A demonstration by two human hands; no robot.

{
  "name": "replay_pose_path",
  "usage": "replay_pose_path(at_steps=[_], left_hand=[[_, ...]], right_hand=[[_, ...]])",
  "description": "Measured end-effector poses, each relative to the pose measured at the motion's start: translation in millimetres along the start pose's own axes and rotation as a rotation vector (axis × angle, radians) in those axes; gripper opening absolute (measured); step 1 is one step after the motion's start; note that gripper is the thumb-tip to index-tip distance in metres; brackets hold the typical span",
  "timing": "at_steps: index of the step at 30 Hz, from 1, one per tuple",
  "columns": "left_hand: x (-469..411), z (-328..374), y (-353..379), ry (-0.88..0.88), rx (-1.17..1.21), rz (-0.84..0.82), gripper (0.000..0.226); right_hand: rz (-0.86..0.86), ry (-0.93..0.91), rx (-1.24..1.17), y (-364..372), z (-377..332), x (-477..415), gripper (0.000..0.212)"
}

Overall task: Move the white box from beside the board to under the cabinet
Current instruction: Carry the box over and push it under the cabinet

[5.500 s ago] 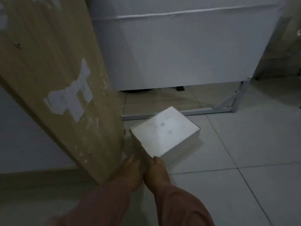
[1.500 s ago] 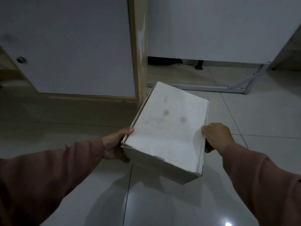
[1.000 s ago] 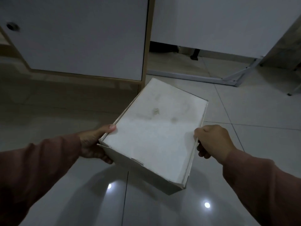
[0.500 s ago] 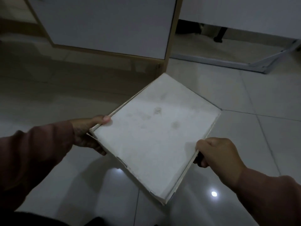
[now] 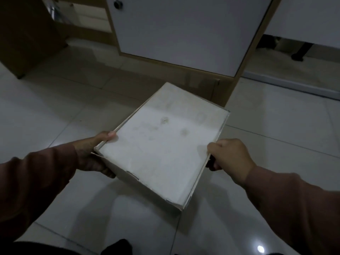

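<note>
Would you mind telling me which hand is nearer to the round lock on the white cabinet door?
Left. The left hand grips the white box at its left edge, below the lock; the right hand grips the opposite edge, farther right.

floor tiles (image 5: 64,115): pale, glossy | light glare (image 5: 260,249): near right | dark leg (image 5: 301,52): far right, beyond a white rail (image 5: 294,85)

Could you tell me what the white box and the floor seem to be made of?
The white box looks like matte cardboard: thin raw edges, a folded tab on its near side, faint stains on the lid. The floor appears to be glossy ceramic tile: straight grout lines and a bright lamp reflection.
</note>
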State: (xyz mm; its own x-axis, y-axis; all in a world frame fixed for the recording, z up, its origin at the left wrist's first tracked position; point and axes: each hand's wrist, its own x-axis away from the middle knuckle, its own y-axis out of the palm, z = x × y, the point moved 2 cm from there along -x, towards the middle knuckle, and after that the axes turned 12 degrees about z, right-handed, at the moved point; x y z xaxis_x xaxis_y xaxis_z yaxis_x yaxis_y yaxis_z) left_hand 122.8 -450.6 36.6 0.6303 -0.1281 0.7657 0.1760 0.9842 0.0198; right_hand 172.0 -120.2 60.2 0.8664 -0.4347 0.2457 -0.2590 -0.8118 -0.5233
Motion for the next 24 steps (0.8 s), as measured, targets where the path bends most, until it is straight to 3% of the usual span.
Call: replay_pose_path(at_steps=[6, 10, 14, 17, 24], left_hand=[[-19.5, -14.4, -0.3, -0.090, 0.015, 0.024, 0.080], [-37.7, -13.2, 13.6, -0.128, 0.040, 0.096, 0.103], [-53.8, -12.6, 29.5, -0.161, 0.058, 0.085, 0.080], [-64.8, -15.9, 29.1, -0.198, 0.071, 0.081, 0.096], [-83.0, -11.5, 30.3, -0.169, 0.197, 0.111, 0.070]], right_hand=[[0.010, 0.131, -0.036, 22.8, 1.4, -34.5, 0.029], [0.000, 0.258, -0.038, 23.5, 8.1, -50.8, 0.023], [-0.001, 0.323, -0.001, 26.1, 19.9, -61.6, 0.019], [0.001, 0.321, -0.004, 29.8, 22.6, -67.1, 0.019], [0.058, 0.179, 0.130, 41.6, 17.3, -75.6, 0.018]])
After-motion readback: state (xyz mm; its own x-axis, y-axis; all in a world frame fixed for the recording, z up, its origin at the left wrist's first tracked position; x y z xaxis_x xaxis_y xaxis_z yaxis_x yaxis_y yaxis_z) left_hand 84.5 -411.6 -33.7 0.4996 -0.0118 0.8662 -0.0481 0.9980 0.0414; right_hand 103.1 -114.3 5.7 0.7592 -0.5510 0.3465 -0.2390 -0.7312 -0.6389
